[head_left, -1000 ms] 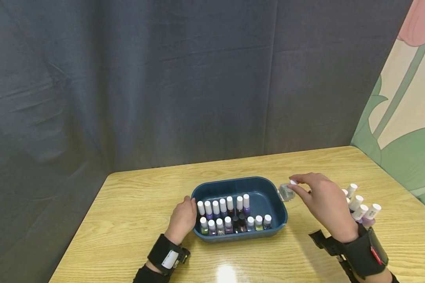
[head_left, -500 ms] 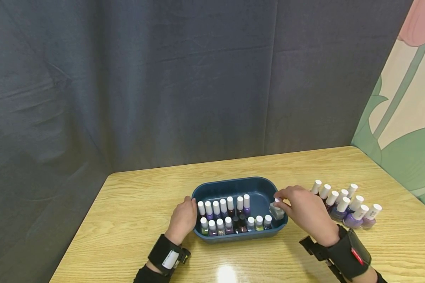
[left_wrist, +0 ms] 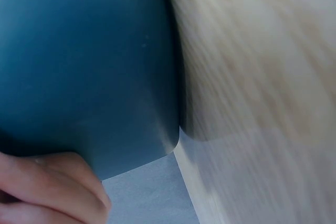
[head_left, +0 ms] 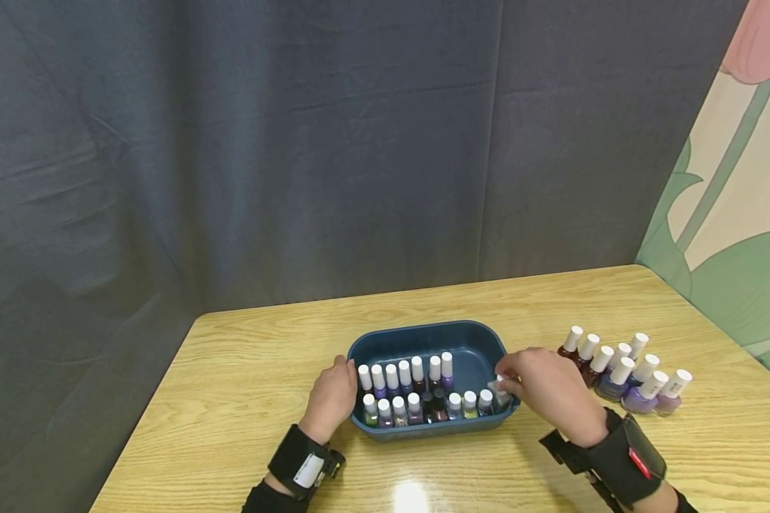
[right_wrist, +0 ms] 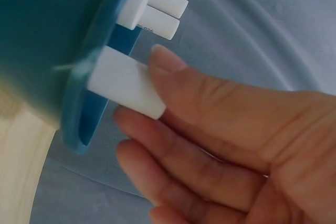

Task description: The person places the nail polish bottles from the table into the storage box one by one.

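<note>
A dark blue plastic bin (head_left: 476,360) rests on the table, holding two rows of small nail polish bottles, most with white caps. My left hand (head_left: 331,396) grips the bin's left end; in the left wrist view its fingers (left_wrist: 58,184) lie curled against the outer wall. With thumb and fingertips, my right hand (head_left: 552,388) pinches the white cap of a nail polish bottle (head_left: 502,400) at the right end of the front row. That bottle sits inside the bin, clear or greyish as far as it shows. Beyond the rim, its cap (right_wrist: 126,83) appears between my fingers.
Several white-capped nail polish bottles (head_left: 613,388), dark red to purple, stand in a cluster on the wooden table (head_left: 250,399), right of the bin. A dark curtain (head_left: 359,157) hangs behind the table, and a painted wall (head_left: 738,214) rises on the right.
My right hand has moved left and down from outside the bin's right rim, lowering the bottle into the front row. The bottle has gone from tilted to more upright. My left hand stays put.
</note>
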`<state>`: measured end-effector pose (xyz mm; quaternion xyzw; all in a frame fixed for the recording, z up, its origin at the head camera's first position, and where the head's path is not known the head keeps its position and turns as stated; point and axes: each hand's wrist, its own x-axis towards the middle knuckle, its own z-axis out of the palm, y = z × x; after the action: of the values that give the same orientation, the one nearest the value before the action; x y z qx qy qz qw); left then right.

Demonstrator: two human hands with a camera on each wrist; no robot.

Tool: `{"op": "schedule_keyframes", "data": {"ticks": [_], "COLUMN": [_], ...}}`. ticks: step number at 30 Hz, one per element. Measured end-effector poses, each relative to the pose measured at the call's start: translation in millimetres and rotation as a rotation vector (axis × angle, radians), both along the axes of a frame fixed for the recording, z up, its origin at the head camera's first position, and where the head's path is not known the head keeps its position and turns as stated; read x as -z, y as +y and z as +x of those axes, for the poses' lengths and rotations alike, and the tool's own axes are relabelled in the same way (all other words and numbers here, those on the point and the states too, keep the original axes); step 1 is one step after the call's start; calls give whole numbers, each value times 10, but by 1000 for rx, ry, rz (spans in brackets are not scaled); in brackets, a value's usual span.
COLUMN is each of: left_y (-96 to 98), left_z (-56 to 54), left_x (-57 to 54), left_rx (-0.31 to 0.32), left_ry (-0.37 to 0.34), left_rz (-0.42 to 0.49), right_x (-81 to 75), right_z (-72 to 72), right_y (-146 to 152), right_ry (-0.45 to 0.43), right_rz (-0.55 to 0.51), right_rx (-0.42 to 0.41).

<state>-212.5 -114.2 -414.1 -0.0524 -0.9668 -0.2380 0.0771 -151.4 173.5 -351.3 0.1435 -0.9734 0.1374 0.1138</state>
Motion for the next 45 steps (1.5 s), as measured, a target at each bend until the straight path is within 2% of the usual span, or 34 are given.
{"op": "schedule_keyframes", "data": {"ticks": [13, 36, 41, 45], "left_y": [0, 0, 3, 3], "left_z": [5, 6, 11, 6], "left_x": [-7, -8, -14, -13], "left_rx": [0, 0, -1, 1], "left_ry": [-5, -3, -3, -4], "left_rz": [1, 13, 7, 3], "right_x": [64, 92, 51, -9], "right_z": [-35, -33, -41, -71], "right_y": [-20, -51, -14, 118], "right_ry": [-55, -26, -20, 41], "right_rz": [36, 76, 29, -20], "right_rx": [10, -1, 23, 84]}}
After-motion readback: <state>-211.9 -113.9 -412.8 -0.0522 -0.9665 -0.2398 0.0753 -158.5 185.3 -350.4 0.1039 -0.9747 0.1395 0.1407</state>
